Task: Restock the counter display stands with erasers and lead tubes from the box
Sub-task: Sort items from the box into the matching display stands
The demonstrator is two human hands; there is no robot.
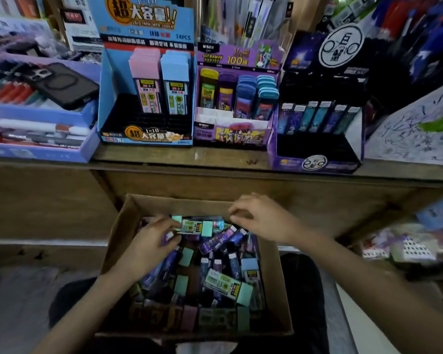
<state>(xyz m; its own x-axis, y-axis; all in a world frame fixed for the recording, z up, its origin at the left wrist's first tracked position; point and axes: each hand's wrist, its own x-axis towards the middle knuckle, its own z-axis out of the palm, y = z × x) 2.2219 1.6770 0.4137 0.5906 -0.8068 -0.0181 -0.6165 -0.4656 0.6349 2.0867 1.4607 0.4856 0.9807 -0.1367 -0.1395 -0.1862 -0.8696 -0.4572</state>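
Observation:
A cardboard box (118, 226) on my lap holds several lead tubes and erasers in a loose pile. My left hand (151, 241) pinches a green-capped lead tube (193, 227) at the box's far end, lifting it just above the pile. My right hand (264, 218) hovers over the far right corner with fingers curled; whether it holds anything I cannot tell. On the counter stand three display stands: a blue one (108, 80) with pink and blue tubes, a purple one (238, 134) in the middle, and a dark one (317, 144) at the right.
A black phone (62, 83) lies on a purple tray of pens (41, 152) at the left. A scribbled test paper (414, 129) sits at the right. The wooden counter edge (215, 167) runs between the box and the stands.

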